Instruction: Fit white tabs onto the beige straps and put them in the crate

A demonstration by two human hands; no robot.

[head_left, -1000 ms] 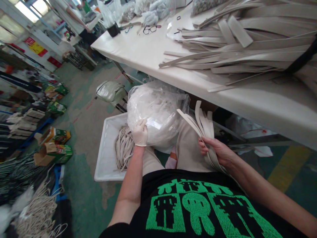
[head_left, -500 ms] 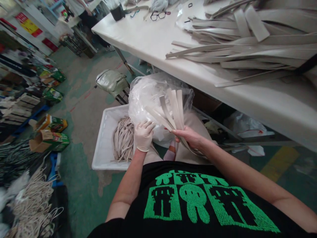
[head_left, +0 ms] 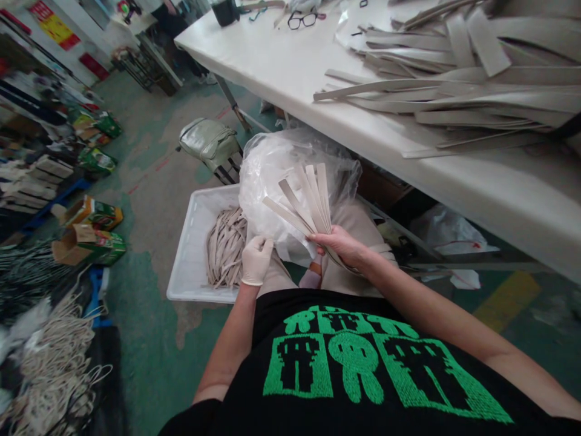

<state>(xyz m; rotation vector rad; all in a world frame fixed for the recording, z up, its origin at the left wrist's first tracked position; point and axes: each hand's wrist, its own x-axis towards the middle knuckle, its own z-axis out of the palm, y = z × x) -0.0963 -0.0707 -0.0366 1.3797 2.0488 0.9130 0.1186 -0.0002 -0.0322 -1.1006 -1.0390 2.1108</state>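
Note:
A fanned bundle of flat beige strips (head_left: 313, 200) is gripped near its lower end by my bare right hand (head_left: 338, 245), the strip tips spreading up and left. My left hand (head_left: 256, 259), in a white glove, is closed, fingers curled at the lower left edge of a clear plastic bag (head_left: 267, 157) lying over my lap. What those fingers hold, if anything, is hidden. Left of the gloved hand, a white plastic bin (head_left: 181, 260) contains a heap of similar narrow strips (head_left: 226, 245).
A white-topped table (head_left: 267, 66) runs along the upper right, bearing a large pile of strips (head_left: 454, 91) and a pair of glasses (head_left: 302, 21). A covered stool (head_left: 211, 142) stands behind the bin. Cartons (head_left: 91, 242) and bundled cords (head_left: 59, 363) lie at left.
My left hand's fingers, stretched out over the bag before, have curled closed, and the hand sits slightly lower and to the left. My right hand still grips the strips, now fanned a little differently.

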